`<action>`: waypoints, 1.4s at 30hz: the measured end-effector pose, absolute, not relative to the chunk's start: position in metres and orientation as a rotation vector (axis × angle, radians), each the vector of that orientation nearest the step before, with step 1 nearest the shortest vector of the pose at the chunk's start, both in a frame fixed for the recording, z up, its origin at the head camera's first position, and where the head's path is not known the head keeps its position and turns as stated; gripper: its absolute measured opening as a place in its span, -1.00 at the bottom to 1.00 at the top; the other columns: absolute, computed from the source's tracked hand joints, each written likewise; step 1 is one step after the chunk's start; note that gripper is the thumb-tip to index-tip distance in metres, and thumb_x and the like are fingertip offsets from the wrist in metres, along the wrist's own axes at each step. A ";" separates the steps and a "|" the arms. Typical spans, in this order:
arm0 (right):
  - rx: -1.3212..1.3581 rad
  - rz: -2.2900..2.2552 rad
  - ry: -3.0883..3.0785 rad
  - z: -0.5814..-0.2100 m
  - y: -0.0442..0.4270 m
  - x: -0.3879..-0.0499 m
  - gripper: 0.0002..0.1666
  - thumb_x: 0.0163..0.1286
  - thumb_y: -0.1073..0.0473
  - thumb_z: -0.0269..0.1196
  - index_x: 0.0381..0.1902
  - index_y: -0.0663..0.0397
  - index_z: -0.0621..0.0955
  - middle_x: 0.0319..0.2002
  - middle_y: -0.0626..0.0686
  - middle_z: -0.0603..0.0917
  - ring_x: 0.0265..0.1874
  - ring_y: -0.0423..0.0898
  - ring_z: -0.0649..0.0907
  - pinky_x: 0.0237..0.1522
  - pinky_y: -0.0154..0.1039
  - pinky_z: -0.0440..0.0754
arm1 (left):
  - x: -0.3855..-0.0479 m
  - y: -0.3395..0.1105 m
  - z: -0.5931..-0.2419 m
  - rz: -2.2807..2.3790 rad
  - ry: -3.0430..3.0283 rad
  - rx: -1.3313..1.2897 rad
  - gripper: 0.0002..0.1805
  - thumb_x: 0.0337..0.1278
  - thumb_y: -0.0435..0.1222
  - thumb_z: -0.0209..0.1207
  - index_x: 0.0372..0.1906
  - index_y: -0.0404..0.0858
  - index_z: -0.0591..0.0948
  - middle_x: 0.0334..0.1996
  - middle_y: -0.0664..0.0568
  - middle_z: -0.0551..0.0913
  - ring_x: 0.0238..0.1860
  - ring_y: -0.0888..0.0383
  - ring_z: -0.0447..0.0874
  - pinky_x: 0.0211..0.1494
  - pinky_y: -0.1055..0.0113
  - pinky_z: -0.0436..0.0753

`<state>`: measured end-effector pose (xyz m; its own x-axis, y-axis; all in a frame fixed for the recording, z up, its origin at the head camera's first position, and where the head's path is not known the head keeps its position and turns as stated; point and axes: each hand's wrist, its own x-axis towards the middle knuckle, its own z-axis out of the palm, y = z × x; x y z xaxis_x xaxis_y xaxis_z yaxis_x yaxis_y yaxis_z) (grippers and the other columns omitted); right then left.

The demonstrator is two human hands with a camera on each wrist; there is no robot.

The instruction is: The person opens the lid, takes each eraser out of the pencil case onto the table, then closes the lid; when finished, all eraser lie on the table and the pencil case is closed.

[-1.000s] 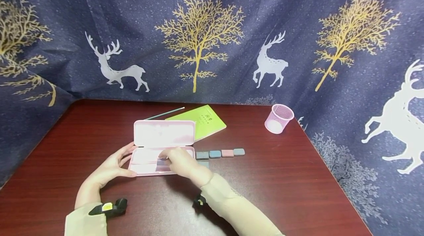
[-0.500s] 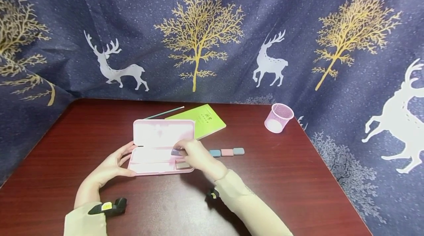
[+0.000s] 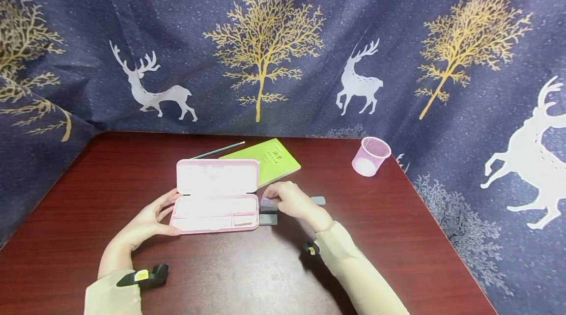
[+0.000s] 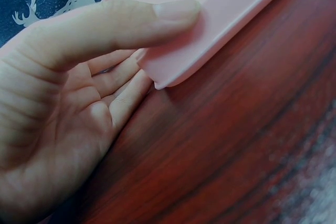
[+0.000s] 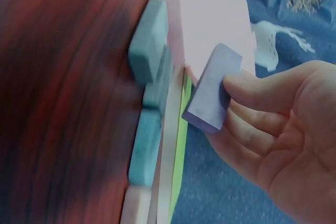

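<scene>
A pink pencil case (image 3: 201,225) lies on the table with its lid raised. My left hand (image 3: 152,216) grips its left end, thumb over the front rim and fingers along the side; the left wrist view shows the thumb (image 4: 173,17) on the case. To the right of the case, my right hand (image 3: 294,201) pinches a purple eraser (image 5: 212,93) between thumb and fingers, held above the table. Below it are a grey-green eraser (image 3: 268,219), a second grey-green one (image 5: 159,87), a blue one (image 5: 145,148) and a pink one (image 5: 135,205). The hand partly hides this row in the head view.
Behind the case lie a green book (image 3: 283,160) and a pencil (image 3: 221,150). A pink mesh pen holder (image 3: 370,157) stands at the back right. One more grey-blue eraser (image 3: 318,200) ends the row. A patterned cloth (image 3: 300,94) hangs behind the table.
My right hand has lifted the purple eraser out of the pencil case and carried it right, over the row of erasers. My left hand stays at the case's left end.
</scene>
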<state>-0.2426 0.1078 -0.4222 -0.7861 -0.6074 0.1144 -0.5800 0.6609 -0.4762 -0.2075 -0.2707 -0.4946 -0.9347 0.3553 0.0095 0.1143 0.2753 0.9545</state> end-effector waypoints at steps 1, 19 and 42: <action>-0.993 -0.768 2.812 -0.422 0.112 -0.243 -0.72 0.18 0.52 0.21 -0.20 0.17 0.70 -0.23 0.10 0.77 -0.16 -0.03 0.73 -0.01 -0.17 0.69 | -0.208 -0.271 -0.495 1.723 2.335 0.438 0.20 -0.21 -0.42 0.46 0.53 -0.39 -0.05 0.43 -0.45 0.09 0.06 0.79 0.22 0.11 0.81 0.35; -0.901 -0.646 2.684 -0.426 0.151 -0.244 -0.68 0.03 0.54 0.20 -0.30 0.13 0.69 -0.36 0.00 0.73 -0.31 -0.12 0.68 -0.28 -0.40 0.61 | -0.207 -0.270 -0.494 1.709 2.348 0.429 0.21 -0.22 -0.43 0.46 0.53 -0.38 -0.06 0.43 -0.46 0.10 0.06 0.80 0.21 0.11 0.81 0.37; -0.860 -0.628 2.621 -0.427 0.145 -0.241 -0.77 0.12 0.51 0.29 -0.30 0.15 0.72 -0.33 0.03 0.77 -0.26 -0.11 0.72 -0.22 -0.40 0.65 | -0.207 -0.269 -0.493 1.705 2.345 0.421 0.21 -0.21 -0.42 0.46 0.53 -0.37 -0.06 0.44 -0.46 0.09 0.05 0.79 0.21 0.10 0.81 0.37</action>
<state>-0.2411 0.1451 -0.4275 -0.7711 -0.6178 -0.1539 -0.4811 0.7237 -0.4948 -0.2072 -0.2695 -0.4926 -0.9367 0.3500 -0.0028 0.1054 0.2896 0.9513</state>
